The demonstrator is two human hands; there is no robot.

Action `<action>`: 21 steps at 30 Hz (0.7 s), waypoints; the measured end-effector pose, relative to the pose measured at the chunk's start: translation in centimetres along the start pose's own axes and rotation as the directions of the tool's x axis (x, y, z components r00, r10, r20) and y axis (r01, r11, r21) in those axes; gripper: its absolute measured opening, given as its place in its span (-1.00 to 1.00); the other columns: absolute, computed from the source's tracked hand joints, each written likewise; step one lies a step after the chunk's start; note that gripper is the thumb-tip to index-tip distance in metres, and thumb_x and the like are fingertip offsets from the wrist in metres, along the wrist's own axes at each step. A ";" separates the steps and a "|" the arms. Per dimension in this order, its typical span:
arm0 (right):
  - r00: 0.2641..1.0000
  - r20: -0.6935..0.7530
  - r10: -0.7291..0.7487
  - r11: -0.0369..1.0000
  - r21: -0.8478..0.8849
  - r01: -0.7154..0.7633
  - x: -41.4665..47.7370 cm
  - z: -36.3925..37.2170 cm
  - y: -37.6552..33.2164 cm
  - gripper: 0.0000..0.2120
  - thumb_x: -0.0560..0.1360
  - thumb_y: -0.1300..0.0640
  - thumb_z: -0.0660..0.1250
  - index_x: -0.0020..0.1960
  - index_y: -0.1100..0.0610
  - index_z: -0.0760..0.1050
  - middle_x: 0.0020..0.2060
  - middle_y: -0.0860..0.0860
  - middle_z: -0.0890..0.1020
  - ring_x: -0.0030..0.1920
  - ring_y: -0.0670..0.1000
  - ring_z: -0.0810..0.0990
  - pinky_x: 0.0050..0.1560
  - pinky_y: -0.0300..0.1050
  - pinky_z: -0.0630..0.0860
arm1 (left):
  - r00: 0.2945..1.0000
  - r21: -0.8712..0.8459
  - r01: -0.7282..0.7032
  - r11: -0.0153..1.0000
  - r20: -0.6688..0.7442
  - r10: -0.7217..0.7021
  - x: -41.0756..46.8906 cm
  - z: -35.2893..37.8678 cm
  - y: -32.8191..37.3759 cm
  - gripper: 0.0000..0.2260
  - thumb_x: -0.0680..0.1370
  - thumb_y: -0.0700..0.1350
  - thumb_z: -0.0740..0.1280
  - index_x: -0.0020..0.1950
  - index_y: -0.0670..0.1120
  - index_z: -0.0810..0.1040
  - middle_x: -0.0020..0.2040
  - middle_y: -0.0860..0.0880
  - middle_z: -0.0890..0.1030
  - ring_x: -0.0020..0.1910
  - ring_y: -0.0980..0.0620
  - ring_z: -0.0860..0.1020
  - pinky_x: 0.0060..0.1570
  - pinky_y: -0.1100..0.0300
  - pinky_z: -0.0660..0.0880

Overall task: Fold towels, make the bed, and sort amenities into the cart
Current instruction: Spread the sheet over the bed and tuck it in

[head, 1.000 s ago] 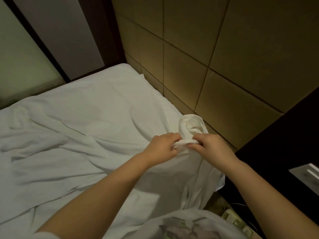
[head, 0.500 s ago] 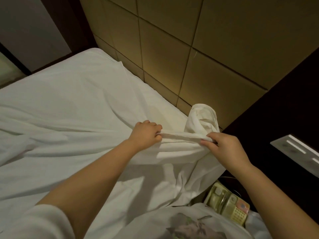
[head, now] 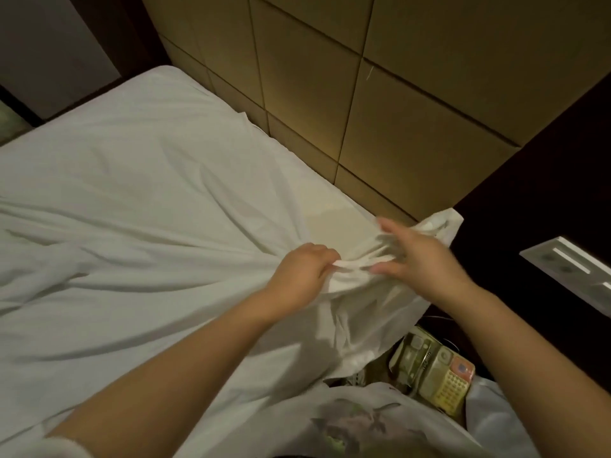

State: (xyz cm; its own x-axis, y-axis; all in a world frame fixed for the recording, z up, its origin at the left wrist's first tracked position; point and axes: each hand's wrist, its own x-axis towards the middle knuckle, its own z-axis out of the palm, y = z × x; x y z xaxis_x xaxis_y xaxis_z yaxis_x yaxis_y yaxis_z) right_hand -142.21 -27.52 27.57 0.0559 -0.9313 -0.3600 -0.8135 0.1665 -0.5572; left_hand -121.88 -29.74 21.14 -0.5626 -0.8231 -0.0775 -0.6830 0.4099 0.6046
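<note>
A white bed sheet lies wrinkled over the bed, its near right corner bunched up. My left hand grips a gathered fold of that corner. My right hand is blurred, fingers spread and straight, touching the bunched sheet just right of the left hand. A bare patch of cream mattress shows beside the headboard, above the hands. The sheet's corner hangs off the bed's right edge.
A padded tan headboard wall runs along the bed's far side. A dark bedside unit with a white switch panel stands at the right. A beige telephone sits low between bed and unit.
My right hand has let go of the sheet's edge and spread its fingers. The raised sheet corner has dropped, and a patch of mattress is uncovered. The view has shifted closer.
</note>
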 end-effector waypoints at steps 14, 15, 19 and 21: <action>0.999 0.053 0.001 0.986 -0.164 0.008 2.3 4.7 -1.4 -0.75 0.54 0.03 0.29 0.15 0.13 0.44 -0.11 0.08 0.60 -0.08 0.08 0.53 -0.23 -0.14 0.30 | 0.990 0.024 -0.129 0.991 -0.047 0.130 0.2 1.4 0.3 -0.70 0.53 -0.11 0.12 0.21 -0.10 0.47 -0.06 -0.19 0.55 -0.15 -0.15 0.51 -0.19 0.06 0.51; 0.999 0.034 0.011 0.989 -0.145 -0.006 2.3 4.7 -1.3 -0.74 0.55 0.05 0.28 0.18 0.13 0.46 -0.07 0.10 0.62 -0.03 0.09 0.55 -0.19 -0.15 0.30 | 0.993 0.003 -0.106 0.994 -0.057 0.106 -0.3 1.9 0.0 -0.69 0.52 -0.12 0.16 0.26 -0.07 0.41 0.03 -0.21 0.53 -0.10 -0.15 0.52 -0.12 0.08 0.52; 1.000 0.009 0.028 0.995 -0.100 -0.027 2.1 4.7 -0.9 -0.83 0.55 0.08 0.27 0.11 0.10 0.51 -0.10 0.08 0.64 -0.03 0.11 0.56 -0.22 -0.13 0.30 | 0.987 -0.028 0.130 0.991 -0.088 -0.132 -1.1 2.3 -2.4 -0.51 0.35 -0.27 0.30 0.29 -0.20 0.42 0.20 -0.25 0.46 0.07 -0.23 0.51 0.02 0.12 0.42; 0.999 -0.004 0.049 0.996 -0.072 -0.050 2.2 4.5 -0.6 -0.85 0.56 0.06 0.26 0.08 0.09 0.51 -0.12 0.06 0.63 -0.05 0.08 0.55 -0.20 -0.11 0.37 | 0.979 0.025 0.189 0.982 -0.083 -0.187 -1.1 1.9 -3.7 -0.60 0.34 -0.26 0.27 0.18 -0.22 0.51 0.10 -0.22 0.50 -0.05 -0.25 0.53 -0.08 0.09 0.42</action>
State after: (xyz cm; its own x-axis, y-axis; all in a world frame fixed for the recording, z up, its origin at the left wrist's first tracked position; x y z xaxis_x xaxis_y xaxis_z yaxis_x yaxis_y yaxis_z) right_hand -139.01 -28.22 23.69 0.0131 -0.9233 -0.3839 -0.8550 0.1887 -0.4831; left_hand -119.68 -29.61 17.47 -0.3843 -0.9150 -0.1229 -0.7884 0.2560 0.5593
